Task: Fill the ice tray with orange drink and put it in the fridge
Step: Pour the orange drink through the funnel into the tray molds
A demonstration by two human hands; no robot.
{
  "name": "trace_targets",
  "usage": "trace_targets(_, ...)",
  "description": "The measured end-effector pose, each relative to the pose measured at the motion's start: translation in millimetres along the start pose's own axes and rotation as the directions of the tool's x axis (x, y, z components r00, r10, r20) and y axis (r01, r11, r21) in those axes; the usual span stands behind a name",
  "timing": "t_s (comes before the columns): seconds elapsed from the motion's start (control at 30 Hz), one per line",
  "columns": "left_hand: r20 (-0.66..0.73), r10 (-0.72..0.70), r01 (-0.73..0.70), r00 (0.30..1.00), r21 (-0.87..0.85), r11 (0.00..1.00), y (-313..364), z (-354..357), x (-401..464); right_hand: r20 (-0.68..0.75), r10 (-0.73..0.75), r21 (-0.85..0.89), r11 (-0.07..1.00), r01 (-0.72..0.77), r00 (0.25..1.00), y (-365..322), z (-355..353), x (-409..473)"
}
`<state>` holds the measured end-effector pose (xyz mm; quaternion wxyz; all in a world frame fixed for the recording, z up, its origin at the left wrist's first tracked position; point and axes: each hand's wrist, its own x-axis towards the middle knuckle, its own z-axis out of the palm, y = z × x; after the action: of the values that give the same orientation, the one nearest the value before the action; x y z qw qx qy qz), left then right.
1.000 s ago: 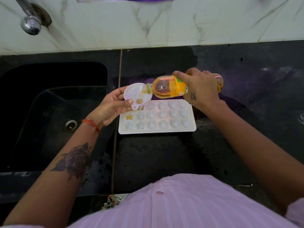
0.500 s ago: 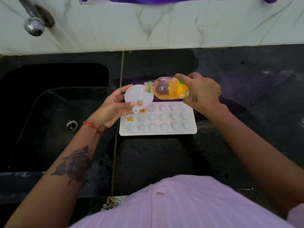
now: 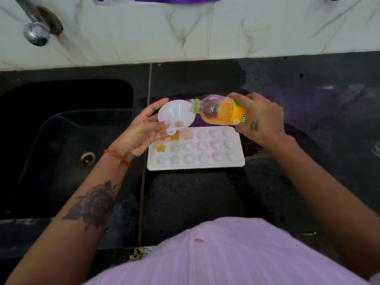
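I grip the funnel (image 3: 176,116) in my left hand (image 3: 141,132) and the tilted bottle (image 3: 218,110) in my right hand (image 3: 261,118), above the counter tray (image 3: 195,164)'s 10 o'clock corner; about three cells hold orange, most cells and the fridge trip left.

Single head view, looking steeply down, close over counter (image 3: 205,202).

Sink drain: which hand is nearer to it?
Left. The left hand, holding the funnel, is just right of the sink drain; the right hand grips the bottle beyond the tray's far side.
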<state>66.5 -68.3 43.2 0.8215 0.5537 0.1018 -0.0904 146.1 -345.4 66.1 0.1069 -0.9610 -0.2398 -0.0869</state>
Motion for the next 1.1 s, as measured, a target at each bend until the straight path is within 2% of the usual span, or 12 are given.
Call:
trace_targets(0.67,-0.013,-0.097,0.097,0.995,-0.002,0.995,-9.2,13.0,13.6,0.036,0.011,-0.139,0.99,-0.006,0.999,7.5,-7.6,-6.3)
trace_targets(1.1,-0.048,-0.136,0.136,0.99,-0.002,0.991,-7.3,16.0,11.0,0.052,-0.008,-0.142,0.99,0.016,0.999,3.7,-8.8,-3.0)
